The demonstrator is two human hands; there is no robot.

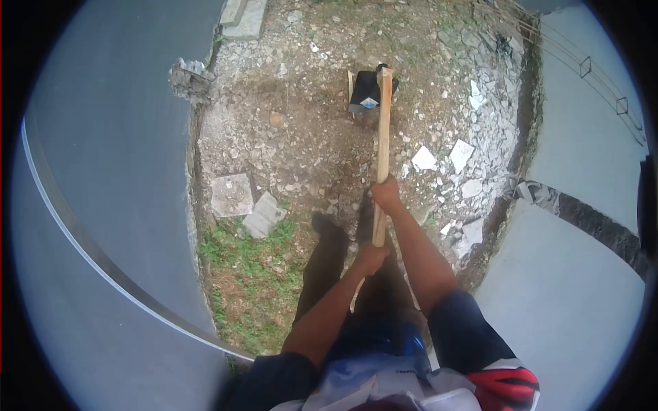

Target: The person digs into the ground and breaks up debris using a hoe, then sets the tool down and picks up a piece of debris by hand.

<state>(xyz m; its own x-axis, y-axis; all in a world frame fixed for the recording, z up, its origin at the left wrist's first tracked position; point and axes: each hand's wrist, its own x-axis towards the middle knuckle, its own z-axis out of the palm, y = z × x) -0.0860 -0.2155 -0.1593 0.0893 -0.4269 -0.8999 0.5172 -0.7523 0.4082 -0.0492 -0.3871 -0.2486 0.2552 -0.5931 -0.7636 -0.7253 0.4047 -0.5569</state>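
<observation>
Both my hands are wrapped round the wooden handle of a hoe [384, 137], which points away from me. My left hand [371, 259] grips the butt end, close in front of my legs. Farther up the shaft, my right hand [386, 194] is closed around it. The hoe's dark, broad blade [365, 90] sits at the far end, with a small pale-blue label on it. In this view the blade overlaps the stony brown soil [322, 123], and a thin strip of wood [350, 83] shows beside it.
Grey walls flank the strip of ground on the left [123, 171] and right [582, 137]. Broken white tile pieces [461, 155] and rubble lie to the right. Two flat slabs [232, 195] rest at left above some grass [253, 274]. Thin steel rods [585, 67] stick out top right.
</observation>
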